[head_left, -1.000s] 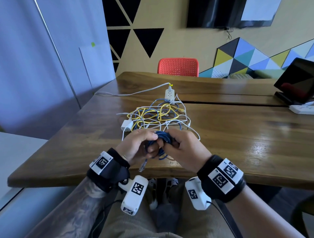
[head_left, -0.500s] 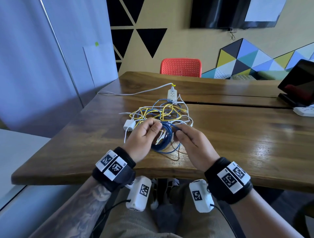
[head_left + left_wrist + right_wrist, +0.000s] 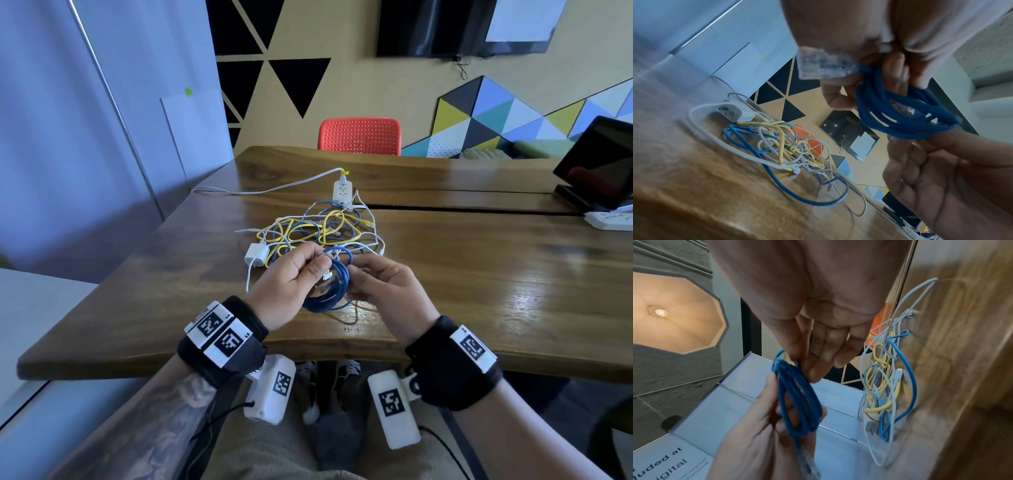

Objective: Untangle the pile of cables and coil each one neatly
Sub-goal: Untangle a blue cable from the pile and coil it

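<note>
A dark blue cable [image 3: 330, 289] wound into a small coil hangs just above the table's near edge, between both hands. My left hand [image 3: 317, 270] grips the coil's left side, and a clear plug end [image 3: 818, 66] sticks out by its thumb. My right hand [image 3: 356, 275] pinches the coil's right side between thumb and fingertips [image 3: 816, 368]. The coil [image 3: 797, 395] looks like a narrow loop in the right wrist view. Behind the hands lies the tangled pile [image 3: 322, 229] of yellow, light blue and white cables, with a white charger plug [image 3: 256, 255] at its left.
A white power strip [image 3: 342, 192] lies behind the pile, its cord running left across the wooden table [image 3: 479, 281]. A tablet on a stand [image 3: 596, 164] and a second power strip [image 3: 609, 219] are at the far right. A red chair [image 3: 359, 136] stands beyond the table.
The blue cable, bunched tightly between the hands a second ago, now forms a round coil. Both hands have moved slightly forward toward the pile.
</note>
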The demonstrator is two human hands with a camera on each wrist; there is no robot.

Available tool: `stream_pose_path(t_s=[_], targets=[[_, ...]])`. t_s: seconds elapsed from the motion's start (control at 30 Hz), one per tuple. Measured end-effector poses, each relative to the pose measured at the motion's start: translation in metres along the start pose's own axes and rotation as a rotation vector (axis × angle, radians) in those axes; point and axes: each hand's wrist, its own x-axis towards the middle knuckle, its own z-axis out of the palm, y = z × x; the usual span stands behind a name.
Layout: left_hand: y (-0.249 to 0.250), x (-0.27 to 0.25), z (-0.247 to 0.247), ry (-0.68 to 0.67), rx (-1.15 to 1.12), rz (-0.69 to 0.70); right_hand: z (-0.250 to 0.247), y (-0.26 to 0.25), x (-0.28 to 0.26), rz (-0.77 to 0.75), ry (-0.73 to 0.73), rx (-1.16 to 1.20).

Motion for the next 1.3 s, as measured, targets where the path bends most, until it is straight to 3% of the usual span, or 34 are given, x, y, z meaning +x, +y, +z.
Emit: stream_pose_path(t_s=[0.23,0.37,0.53,0.67,0.77,0.87,1.17,1.3], targets=[[0.003,0.0,0.007,0.045,-0.133,-0.014,0.011,-0.005,-0.001,0.238,-0.085,0.233],[-0.006,0.0,0.012,0.115,-0.12,0.002,0.022,0.001,-0.006,0.187,-0.208,-0.033],[-0.014,0.003,0.017,0.317,-0.153,0.013,0.03,0.003,0.0,0.061,-0.025,-0.204],[-0.021,0.009,0.023,0.523,-0.206,0.001,0.032,0.014,0.002,-0.145,0.053,-0.64],[-0.027,0.017,0.016,0.659,-0.378,-0.073,0.031,0.02,-0.003,-0.202,0.056,-0.902],[-0.026,0.019,0.009,0.658,-0.575,-0.098,0.028,0.02,-0.012,-0.271,0.08,-1.064],[-0.023,0.013,0.003,0.56,-0.684,-0.165,0.015,0.003,-0.022,-0.507,0.169,-1.149],[-0.013,0.009,-0.003,0.505,-0.753,-0.17,0.002,-0.008,-0.019,-0.505,0.169,-1.146]])
